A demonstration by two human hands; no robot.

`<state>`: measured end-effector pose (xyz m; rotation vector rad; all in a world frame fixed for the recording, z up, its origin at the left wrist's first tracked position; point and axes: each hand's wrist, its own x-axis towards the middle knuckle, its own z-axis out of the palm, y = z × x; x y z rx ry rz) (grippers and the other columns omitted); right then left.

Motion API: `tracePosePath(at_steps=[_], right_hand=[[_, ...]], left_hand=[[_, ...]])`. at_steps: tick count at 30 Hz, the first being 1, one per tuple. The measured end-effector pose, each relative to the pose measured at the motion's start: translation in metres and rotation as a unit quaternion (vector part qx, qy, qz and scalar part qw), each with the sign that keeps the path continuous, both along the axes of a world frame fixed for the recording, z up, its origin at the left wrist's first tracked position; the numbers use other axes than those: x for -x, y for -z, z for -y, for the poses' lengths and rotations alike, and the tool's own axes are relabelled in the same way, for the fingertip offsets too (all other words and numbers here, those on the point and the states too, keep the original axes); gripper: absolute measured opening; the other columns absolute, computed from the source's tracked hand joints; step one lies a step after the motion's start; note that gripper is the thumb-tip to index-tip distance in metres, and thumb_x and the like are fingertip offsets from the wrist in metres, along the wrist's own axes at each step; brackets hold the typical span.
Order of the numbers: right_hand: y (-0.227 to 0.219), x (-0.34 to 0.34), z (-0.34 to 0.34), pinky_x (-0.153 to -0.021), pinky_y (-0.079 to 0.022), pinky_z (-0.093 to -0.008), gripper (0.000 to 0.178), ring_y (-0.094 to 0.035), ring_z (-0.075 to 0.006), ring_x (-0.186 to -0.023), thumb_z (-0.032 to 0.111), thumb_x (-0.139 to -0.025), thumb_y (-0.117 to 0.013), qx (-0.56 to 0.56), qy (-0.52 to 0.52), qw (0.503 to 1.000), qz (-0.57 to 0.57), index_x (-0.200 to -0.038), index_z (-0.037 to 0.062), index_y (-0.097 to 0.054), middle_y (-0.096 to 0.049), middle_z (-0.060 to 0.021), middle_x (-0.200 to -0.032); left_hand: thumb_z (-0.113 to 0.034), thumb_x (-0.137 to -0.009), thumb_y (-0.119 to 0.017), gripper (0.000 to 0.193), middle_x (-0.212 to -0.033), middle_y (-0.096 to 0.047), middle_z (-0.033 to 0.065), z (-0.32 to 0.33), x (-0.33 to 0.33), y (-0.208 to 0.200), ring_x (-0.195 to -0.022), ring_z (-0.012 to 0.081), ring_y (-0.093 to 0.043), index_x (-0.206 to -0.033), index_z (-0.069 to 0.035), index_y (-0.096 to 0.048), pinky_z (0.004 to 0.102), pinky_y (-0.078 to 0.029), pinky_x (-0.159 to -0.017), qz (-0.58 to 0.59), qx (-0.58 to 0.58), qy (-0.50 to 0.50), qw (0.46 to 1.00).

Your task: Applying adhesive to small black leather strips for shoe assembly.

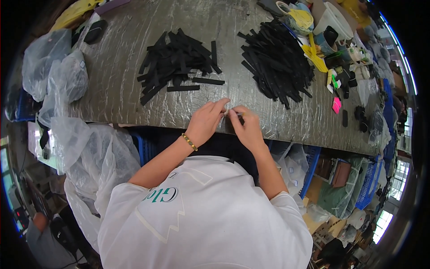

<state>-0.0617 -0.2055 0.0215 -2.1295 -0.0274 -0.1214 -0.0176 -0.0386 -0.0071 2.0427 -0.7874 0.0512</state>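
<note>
My left hand [207,120] is at the table's near edge, fingers bent together and the index finger reaching forward. Close on its right, my right hand [246,126] is closed in a pinch, with a small pale, slim thing just showing by its fingers. What lies between the fingertips of both hands is too small to make out. Beyond my left hand lies a loose heap of short black strips [174,60], with a few single strips at its near side. A denser pile of black strips [277,62] lies beyond my right hand.
The grey table [121,76] has a wrinkled, shiny cover. Clear plastic bags [67,76] bulge at its left side and hang below. Tubs, a white bucket [333,22], yellow scissors-like tools and a pink tag [337,105] crowd the right. Blue crates [371,184] stand below the table.
</note>
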Motion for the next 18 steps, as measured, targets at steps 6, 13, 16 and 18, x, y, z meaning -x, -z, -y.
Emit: tracePosePath(at_steps=[6, 13, 16, 18], right_hand=[[0.003, -0.001, 0.034, -0.095, -0.041, -0.0439, 0.026, -0.054, -0.0354, -0.111, 0.001, -0.087, -0.06, 0.118, -0.067, 0.991, 0.017, -0.113, 0.0042, -0.059, -0.054, -0.0141, -0.118], [0.004, -0.013, 0.038, -0.092, -0.046, -0.0404, 0.029, -0.055, -0.0346, -0.108, -0.003, -0.085, -0.064, 0.137, -0.099, 0.984, 0.053, -0.113, 0.0025, -0.059, -0.053, -0.0135, -0.115], [-0.006, -0.019, 0.033, -0.09, -0.047, -0.0394, 0.029, -0.056, -0.0336, -0.105, -0.001, -0.086, -0.065, 0.064, -0.107, 0.99, 0.06, -0.115, 0.0035, -0.059, -0.053, -0.0126, -0.116], [-0.014, -0.019, 0.025, -0.088, -0.047, -0.0378, 0.028, -0.056, -0.0327, -0.104, 0.003, -0.088, -0.066, 0.041, -0.065, 0.995, 0.07, -0.115, 0.0041, -0.06, -0.054, -0.0123, -0.116]], left_hand=[[-0.004, -0.088, -0.061, 0.038, -0.092, -0.066, 0.0062, 0.0, 0.0, -0.002, -0.09, 0.0277, -0.062, -0.126, -0.009, -0.055, 0.0395, -0.052, -0.078, 0.001, -0.01, 0.008, 1.0], [-0.005, -0.088, -0.065, 0.02, -0.098, -0.065, 0.0108, -0.01, -0.008, -0.01, -0.098, 0.0334, -0.059, -0.107, -0.006, -0.062, 0.0418, -0.049, -0.084, 0.024, 0.041, 0.015, 0.999], [-0.007, -0.087, -0.067, 0.015, -0.101, -0.065, 0.0116, -0.023, -0.017, -0.017, -0.098, 0.0344, -0.059, -0.102, -0.004, -0.063, 0.0411, -0.049, -0.085, 0.041, 0.047, 0.018, 0.998], [-0.006, -0.086, -0.069, 0.015, -0.103, -0.068, 0.0109, -0.034, -0.021, -0.015, -0.097, 0.033, -0.062, -0.1, -0.003, -0.064, 0.0386, -0.05, -0.084, 0.03, 0.032, -0.002, 0.999]])
